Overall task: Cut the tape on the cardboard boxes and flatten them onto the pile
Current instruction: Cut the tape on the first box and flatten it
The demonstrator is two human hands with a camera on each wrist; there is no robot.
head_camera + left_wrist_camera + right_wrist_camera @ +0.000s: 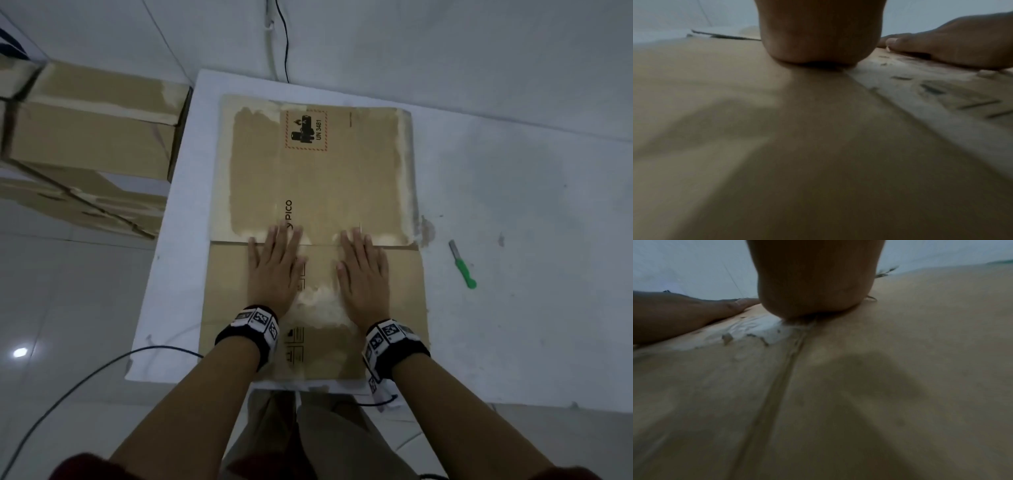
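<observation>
My left hand and right hand press flat, fingers straight, gripping nothing, on flattened cardboard. A green knife lies well right of my right fingertips.

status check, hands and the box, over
Left hand and right hand open, palms pressing flat on the flattened cardboard box. Green-handled knife set aside on the table, right of the box. Nothing in the way.
</observation>
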